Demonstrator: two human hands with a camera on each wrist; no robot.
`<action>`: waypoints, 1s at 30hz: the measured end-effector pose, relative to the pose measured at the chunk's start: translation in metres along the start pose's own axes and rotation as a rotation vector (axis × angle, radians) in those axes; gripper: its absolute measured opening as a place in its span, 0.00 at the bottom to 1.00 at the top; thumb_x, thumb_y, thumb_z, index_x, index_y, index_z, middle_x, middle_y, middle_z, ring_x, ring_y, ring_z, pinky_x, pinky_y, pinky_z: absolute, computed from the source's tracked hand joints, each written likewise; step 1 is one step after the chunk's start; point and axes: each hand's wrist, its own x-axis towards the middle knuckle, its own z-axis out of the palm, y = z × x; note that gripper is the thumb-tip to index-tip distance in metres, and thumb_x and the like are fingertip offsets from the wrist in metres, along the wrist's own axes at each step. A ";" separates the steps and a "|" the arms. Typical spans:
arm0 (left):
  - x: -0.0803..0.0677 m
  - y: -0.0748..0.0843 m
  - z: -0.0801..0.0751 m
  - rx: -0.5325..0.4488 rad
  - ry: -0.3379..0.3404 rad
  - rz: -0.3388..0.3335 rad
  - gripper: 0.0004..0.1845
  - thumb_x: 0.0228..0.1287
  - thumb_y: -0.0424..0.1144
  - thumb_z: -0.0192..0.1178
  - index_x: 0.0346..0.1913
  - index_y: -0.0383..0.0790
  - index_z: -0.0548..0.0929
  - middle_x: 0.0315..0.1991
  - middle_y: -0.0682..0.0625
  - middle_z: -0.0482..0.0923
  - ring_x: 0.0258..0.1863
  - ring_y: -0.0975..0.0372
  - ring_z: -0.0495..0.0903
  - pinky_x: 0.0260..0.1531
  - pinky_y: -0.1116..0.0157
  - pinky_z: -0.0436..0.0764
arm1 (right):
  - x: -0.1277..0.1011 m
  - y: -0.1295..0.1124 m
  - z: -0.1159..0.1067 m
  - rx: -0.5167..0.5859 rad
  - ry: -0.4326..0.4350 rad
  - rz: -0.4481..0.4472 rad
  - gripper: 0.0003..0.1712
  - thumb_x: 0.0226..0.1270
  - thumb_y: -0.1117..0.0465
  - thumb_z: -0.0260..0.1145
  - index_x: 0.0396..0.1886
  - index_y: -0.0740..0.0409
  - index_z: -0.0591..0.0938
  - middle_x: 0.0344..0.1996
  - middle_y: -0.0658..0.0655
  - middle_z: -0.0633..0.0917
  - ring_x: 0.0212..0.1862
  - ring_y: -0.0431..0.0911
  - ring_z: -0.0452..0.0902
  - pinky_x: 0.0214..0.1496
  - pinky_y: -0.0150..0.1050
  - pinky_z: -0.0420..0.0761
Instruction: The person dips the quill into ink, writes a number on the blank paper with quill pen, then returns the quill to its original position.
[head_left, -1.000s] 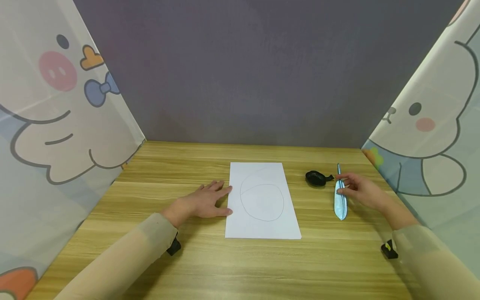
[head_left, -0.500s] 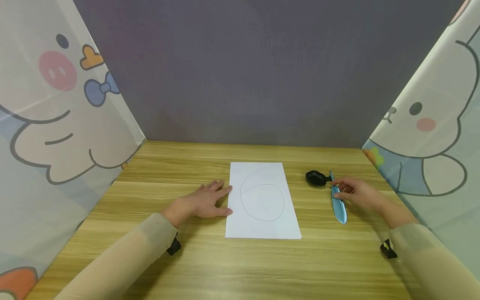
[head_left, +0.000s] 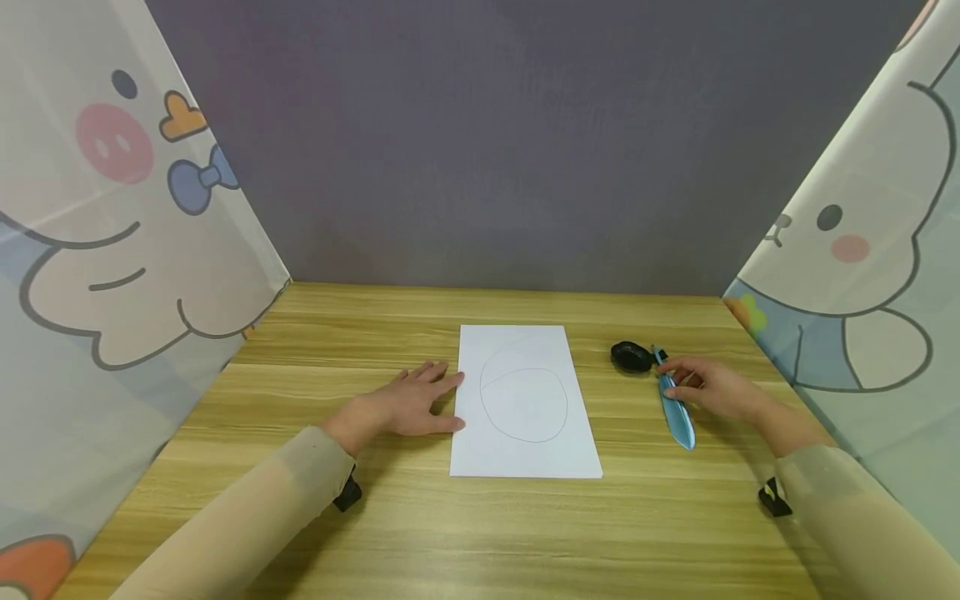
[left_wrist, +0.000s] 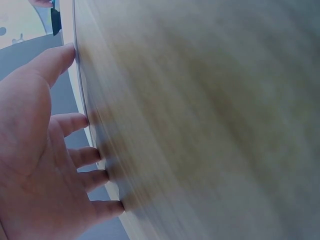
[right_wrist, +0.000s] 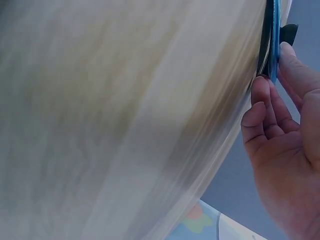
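Note:
My left hand (head_left: pixel 420 402) rests with fingers spread on the table, its thumb and index fingertips at the left edge of a white sheet of paper (head_left: pixel 468 450). Thin lines drawn on the sheet form a large round shape. At the right, my right hand (head_left: pixel 716 390) pinches a slim blue leaf-shaped thing (head_left: pixel 679 421) with a thin stem, thumb against the fingers. It slants, wide pointed end toward me. In the right wrist view its blue edge (right_wrist: pixel 274 45) shows between thumb and fingertips. Its stem overlaps the handle of a small black pan-shaped thing (head_left: pixel 631 357).
The wooden table (head_left: pixel 525 533) ends at a dark grey wall (head_left: pixel 510 150) behind. Curtains printed with cartoon animals hang on the left (head_left: pixel 67 292) and on the right (head_left: pixel 885 275). The black pan-shaped thing lies between the paper and my right hand.
The upper end of the blue leaf-shaped thing has swung left, over the black thing's handle, and it has turned more edge-on. My right hand shifted slightly left. My left hand and the paper stayed still.

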 end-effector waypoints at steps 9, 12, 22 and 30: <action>0.002 0.002 0.000 0.008 0.012 -0.004 0.50 0.77 0.71 0.57 0.91 0.52 0.54 0.92 0.39 0.44 0.90 0.38 0.44 0.86 0.32 0.48 | -0.002 0.001 0.000 0.002 0.013 0.019 0.26 0.81 0.56 0.72 0.70 0.64 0.81 0.54 0.64 0.89 0.45 0.44 0.84 0.41 0.36 0.84; 0.003 0.003 0.000 0.010 0.026 -0.008 0.50 0.76 0.71 0.59 0.91 0.52 0.56 0.91 0.39 0.46 0.90 0.38 0.47 0.86 0.32 0.51 | -0.004 0.000 0.000 -0.001 0.033 0.022 0.26 0.82 0.55 0.71 0.71 0.64 0.81 0.58 0.68 0.87 0.46 0.46 0.84 0.40 0.36 0.83; 0.010 0.008 0.000 0.062 0.073 -0.034 0.51 0.72 0.69 0.63 0.89 0.52 0.59 0.90 0.40 0.52 0.88 0.38 0.54 0.83 0.32 0.58 | -0.003 -0.032 0.008 0.001 0.094 -0.086 0.23 0.81 0.55 0.71 0.69 0.59 0.84 0.59 0.65 0.87 0.41 0.37 0.81 0.37 0.35 0.82; 0.009 0.009 0.002 0.050 0.090 -0.062 0.55 0.74 0.70 0.58 0.90 0.44 0.52 0.90 0.40 0.51 0.88 0.39 0.54 0.83 0.29 0.56 | 0.002 -0.073 0.026 0.009 0.106 -0.147 0.24 0.84 0.57 0.67 0.71 0.63 0.81 0.58 0.64 0.86 0.46 0.45 0.81 0.38 0.38 0.83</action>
